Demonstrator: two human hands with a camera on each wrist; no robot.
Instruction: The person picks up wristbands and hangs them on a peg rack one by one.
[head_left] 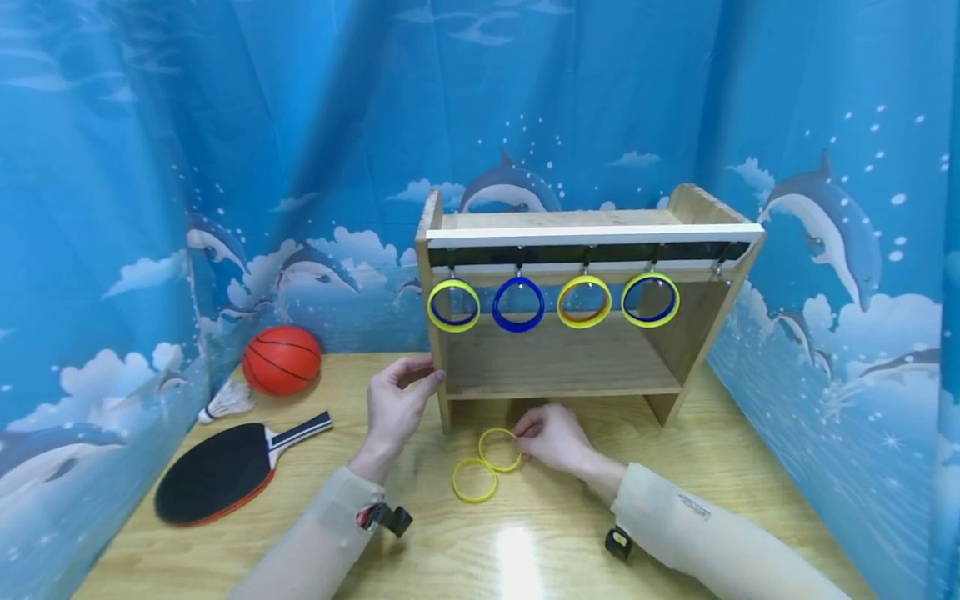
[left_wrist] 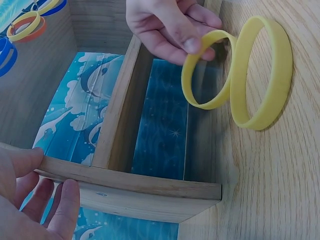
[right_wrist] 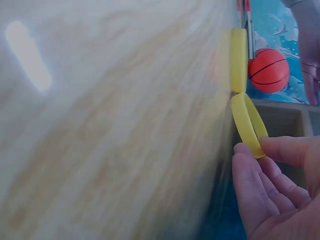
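My right hand (head_left: 553,437) pinches a yellow silicone wristband (left_wrist: 188,82) between thumb and fingers, its near side lifted off the table in the right wrist view. A second yellow wristband (left_wrist: 283,70) lies on the table against it. At the left side panel of a small wooden shelf (head_left: 562,392), my left hand (head_left: 396,402) grips the edge, with the thumb on one face and fingers on the other in the left wrist view. From hooks under the shelf's front rail hang wristbands: a blue pair (head_left: 518,328), and yellow ones paired with blue or orange.
A bare hook (head_left: 718,268) sits at the rail's right end. On the table's left are a red ball (head_left: 281,360) with black lines, a shuttlecock (head_left: 228,401) and a black table tennis paddle (head_left: 213,473). Blue dolphin-print curtains (head_left: 585,108) stand around the table.
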